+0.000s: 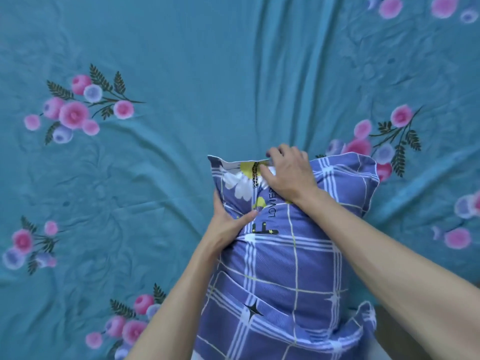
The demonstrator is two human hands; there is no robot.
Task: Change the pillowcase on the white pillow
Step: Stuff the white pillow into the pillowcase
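Blue plaid pillowcase (285,268) over pillow

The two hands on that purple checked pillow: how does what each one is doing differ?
The right hand sits at the pillowcase's top opening, fingers curled over its edge; the left hand is lower, clasping the side, thumb across the front. The right comes from above, the left from the side. Both grip the same pillowcase, over the teal floral sheet.

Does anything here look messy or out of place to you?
Only small things. The pillowcase is bunched and gaping at its far end, where the right hand works at the opening while the left hand grips the side. The bedsheet is wrinkled, with long creases running up the middle. Nothing looks torn or spilled.
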